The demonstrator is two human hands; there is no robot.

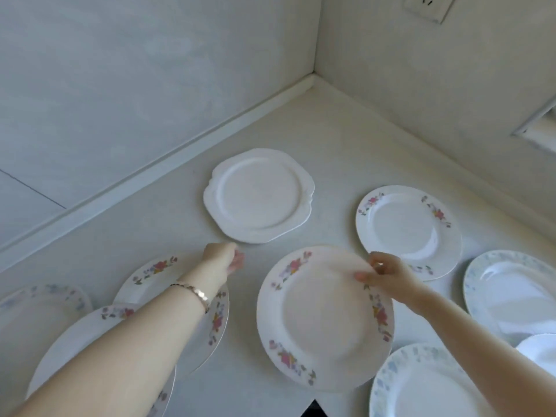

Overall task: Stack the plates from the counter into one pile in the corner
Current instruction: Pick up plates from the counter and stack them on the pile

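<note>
A plain white plate (258, 195) with a wavy rim lies alone on the counter, nearest the corner. My right hand (388, 273) pinches the far rim of a large plate with pink flowers (322, 323), which looks tilted up off the counter. My left hand (224, 258), a bracelet on its wrist, hovers just short of the white plate's near edge with fingers curled and nothing in them. A smaller pink-flowered plate (406, 230) lies to the right. Two more pink-flowered plates (150, 275) (75, 335) lie under my left forearm.
Blue-patterned plates sit at the right edge (511, 290), bottom right (421, 386) and far left (39, 299). Two walls meet at the counter's far corner (313, 76), with bare counter in front of it. A wall socket (430, 4) is high on the right wall.
</note>
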